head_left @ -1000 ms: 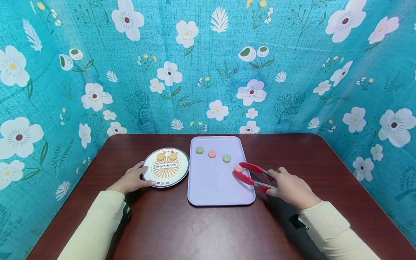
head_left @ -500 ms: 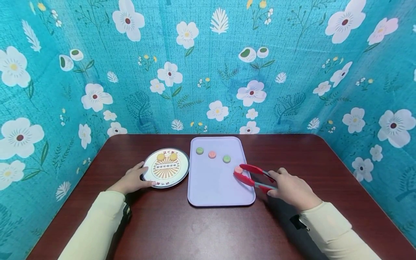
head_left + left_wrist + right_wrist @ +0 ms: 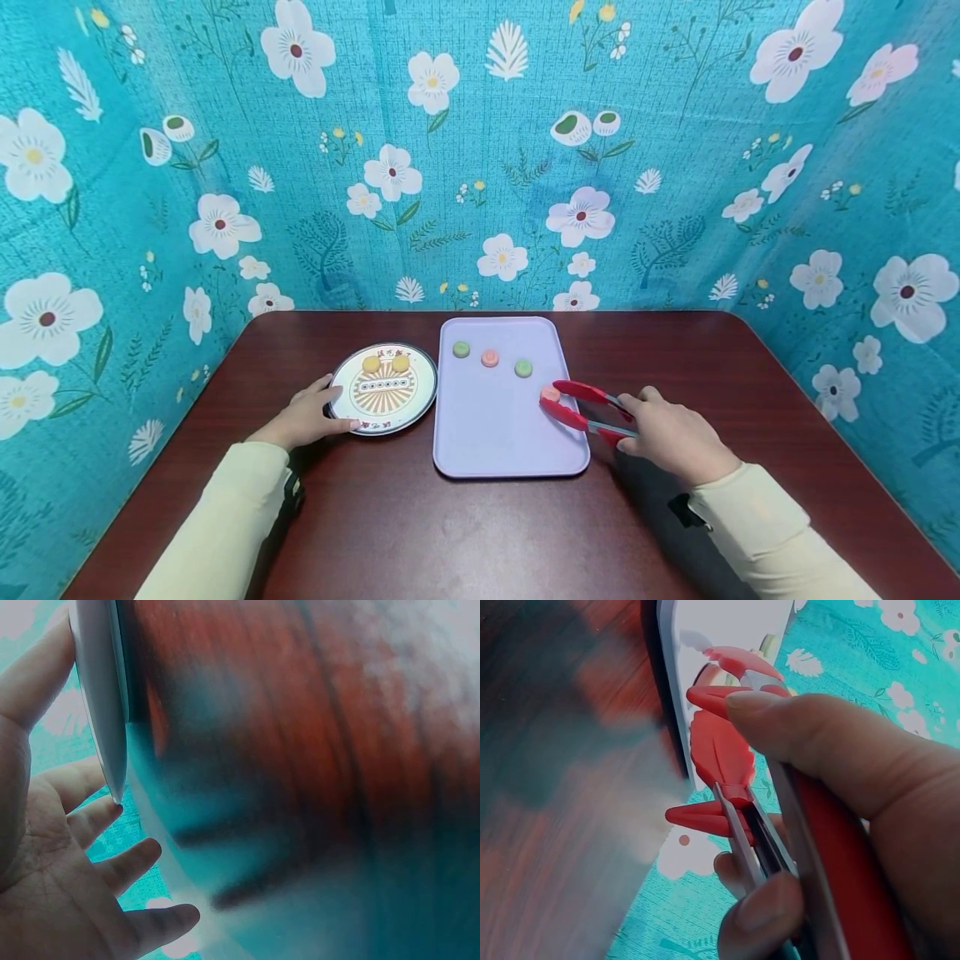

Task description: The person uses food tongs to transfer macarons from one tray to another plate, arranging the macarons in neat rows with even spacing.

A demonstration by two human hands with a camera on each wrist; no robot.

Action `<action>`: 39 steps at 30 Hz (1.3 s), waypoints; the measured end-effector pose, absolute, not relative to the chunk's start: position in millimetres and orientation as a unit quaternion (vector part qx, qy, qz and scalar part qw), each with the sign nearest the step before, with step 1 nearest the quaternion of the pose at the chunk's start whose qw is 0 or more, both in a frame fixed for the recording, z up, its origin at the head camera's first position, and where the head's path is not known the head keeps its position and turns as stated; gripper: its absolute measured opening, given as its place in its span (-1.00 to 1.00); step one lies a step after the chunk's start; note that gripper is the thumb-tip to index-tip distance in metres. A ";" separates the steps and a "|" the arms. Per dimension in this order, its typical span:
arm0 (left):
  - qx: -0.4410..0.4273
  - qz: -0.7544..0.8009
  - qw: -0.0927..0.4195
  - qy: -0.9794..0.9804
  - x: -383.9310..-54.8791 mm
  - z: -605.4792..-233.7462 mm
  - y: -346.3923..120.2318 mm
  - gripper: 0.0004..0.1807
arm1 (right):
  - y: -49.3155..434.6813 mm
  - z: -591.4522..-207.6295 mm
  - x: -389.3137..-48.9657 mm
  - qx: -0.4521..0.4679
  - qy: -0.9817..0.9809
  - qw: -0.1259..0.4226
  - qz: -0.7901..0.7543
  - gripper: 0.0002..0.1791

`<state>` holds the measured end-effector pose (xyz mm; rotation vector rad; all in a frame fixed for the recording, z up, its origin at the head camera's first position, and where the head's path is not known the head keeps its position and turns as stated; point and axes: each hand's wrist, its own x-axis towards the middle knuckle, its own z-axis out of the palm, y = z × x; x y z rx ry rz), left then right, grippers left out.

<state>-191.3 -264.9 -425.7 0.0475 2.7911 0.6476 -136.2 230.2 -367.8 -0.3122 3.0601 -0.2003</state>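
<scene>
At the left, my left hand rests at the rim of a round printed plate, thumb on its near edge and fingers spread along its left side. The left wrist view shows the plate edge-on beside fairly straight fingers. Two small round yellow sweets lie on the plate. My right hand grips red-tipped tongs; their leaf-shaped heads stand either side of a pink macaron-like sweet on the lilac tray. Thumb and fingers curl round the handles of the tongs in the right wrist view.
Toward the tray's far side lie a green sweet, a pink one and another green one. Tray and plate sit side by side on a dark wooden table. Blue flowered cloth hangs behind it and at both sides.
The near head of the tongs has shifted very slightly right, close about the pink sweet. Left hand, plate and tray stay where they were.
</scene>
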 end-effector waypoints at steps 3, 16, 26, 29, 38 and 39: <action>0.017 0.222 0.135 0.966 -191.3 -426.0 -264.9 0.11 | 229.4 -365.9 -136.9 -0.103 0.992 0.032 -0.065 -0.13; 0.019 0.219 0.133 0.966 -190.4 -425.4 -264.5 0.10 | 227.0 -363.3 -138.8 -0.101 0.992 0.037 -0.059 -0.16; 0.012 0.231 0.136 0.963 -190.2 -426.5 -264.7 0.12 | 228.6 -362.2 -138.2 -0.094 0.992 0.048 -0.063 -0.14; 0.015 0.232 0.137 0.963 -189.9 -427.0 -265.1 0.11 | 228.7 -363.0 -137.8 -0.093 0.992 0.050 -0.067 -0.14; 0.016 0.243 0.135 0.960 -189.6 -427.1 -264.5 0.10 | 230.1 -365.2 -138.0 -0.092 0.992 0.044 -0.077 -0.14; 0.016 0.245 0.135 0.960 -189.7 -427.2 -264.6 0.10 | 230.2 -365.2 -138.2 -0.092 0.992 0.043 -0.079 -0.14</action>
